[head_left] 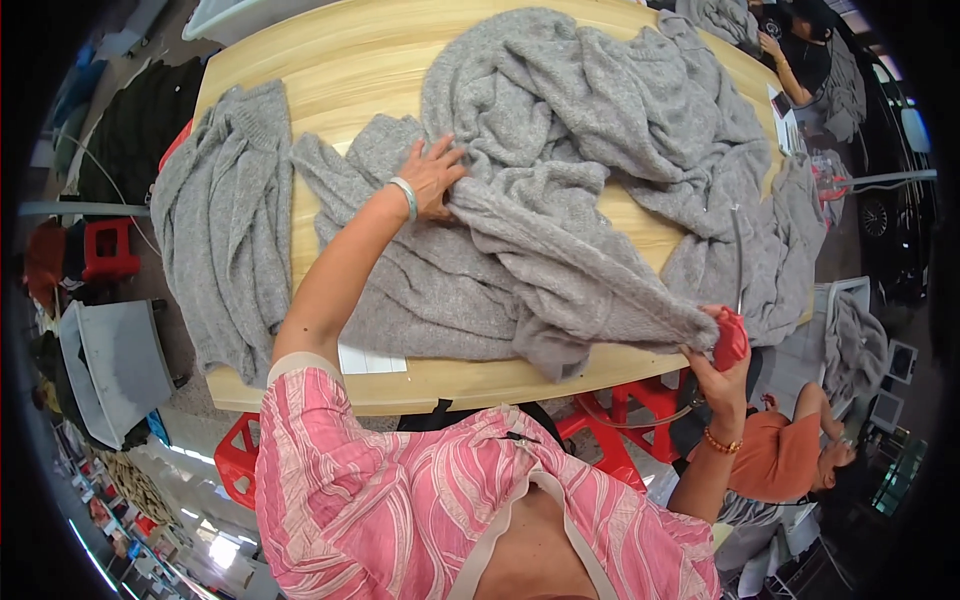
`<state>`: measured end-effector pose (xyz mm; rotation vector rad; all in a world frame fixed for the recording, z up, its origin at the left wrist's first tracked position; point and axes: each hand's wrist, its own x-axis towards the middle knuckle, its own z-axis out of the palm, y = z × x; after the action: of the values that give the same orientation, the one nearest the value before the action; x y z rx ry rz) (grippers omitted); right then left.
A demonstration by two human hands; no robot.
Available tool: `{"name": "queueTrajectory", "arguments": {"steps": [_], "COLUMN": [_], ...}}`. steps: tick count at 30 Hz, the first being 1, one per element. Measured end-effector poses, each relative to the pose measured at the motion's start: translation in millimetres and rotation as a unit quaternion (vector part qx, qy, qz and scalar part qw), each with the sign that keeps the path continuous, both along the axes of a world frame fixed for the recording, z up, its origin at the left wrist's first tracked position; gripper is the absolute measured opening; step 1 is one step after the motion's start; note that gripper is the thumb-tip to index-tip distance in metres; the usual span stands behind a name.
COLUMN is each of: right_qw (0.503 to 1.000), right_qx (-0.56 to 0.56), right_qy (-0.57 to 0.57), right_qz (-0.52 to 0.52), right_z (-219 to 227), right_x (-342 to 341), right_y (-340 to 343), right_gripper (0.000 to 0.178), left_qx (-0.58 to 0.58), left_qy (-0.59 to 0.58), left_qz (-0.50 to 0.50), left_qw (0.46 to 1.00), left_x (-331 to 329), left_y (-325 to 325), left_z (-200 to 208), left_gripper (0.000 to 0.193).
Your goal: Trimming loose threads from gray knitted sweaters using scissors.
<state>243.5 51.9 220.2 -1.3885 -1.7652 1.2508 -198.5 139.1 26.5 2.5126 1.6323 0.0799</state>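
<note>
The handling of the grey sweater (575,265) is looking only partway along: a long piece is stretching fairly straight between the 2 hands, while the rest is lying in folds below the left hand (432,178). That hand is resting loosely on the knit, palm down, fingers spreading, gripping nothing visible. The right hand (722,370) is grasping the sweater's near end together with a red thing (733,338), whose kind I cannot tell.

To the left of the left hand, a second sweater (225,220) is lying fairly smooth and apart; whether it is waiting or finished, I cannot tell. Beyond both hands, a rumpled grey heap (600,90) is covering much of the tabletop (340,50), so plenty is apparently remaining.

That heap is crowding the held sweater, hiding where 1 piece is ending. Just beyond the right hand, a thin rod (739,260) is standing close to the cloth. Nearer than the left hand, white paper (375,362) is peeking out under the knit. Red stools (620,425) are standing below the tabletop's near edge, left of the right hand.
</note>
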Motion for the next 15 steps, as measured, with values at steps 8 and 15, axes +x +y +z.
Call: {"name": "queueTrajectory", "arguments": {"steps": [8,15], "right_qw": [0.998,0.986], "right_qx": [-0.035,-0.046], "right_qy": [-0.012,-0.137], "right_qz": [-0.045,0.077], "right_z": [-33.6,-45.8], "right_x": [49.6,-8.8], "right_y": [-10.1,-1.8], "right_gripper": [0.053,0.051], "left_qx": [0.058,0.124], "left_qy": [0.021,-0.12], "left_qz": [0.029,-0.031], "left_qw": [0.998,0.984], "left_x": [26.4,75.9], "left_y": [-68.2,-129.6], "left_z": [11.6,-0.2], "left_gripper": [0.028,0.029]}}
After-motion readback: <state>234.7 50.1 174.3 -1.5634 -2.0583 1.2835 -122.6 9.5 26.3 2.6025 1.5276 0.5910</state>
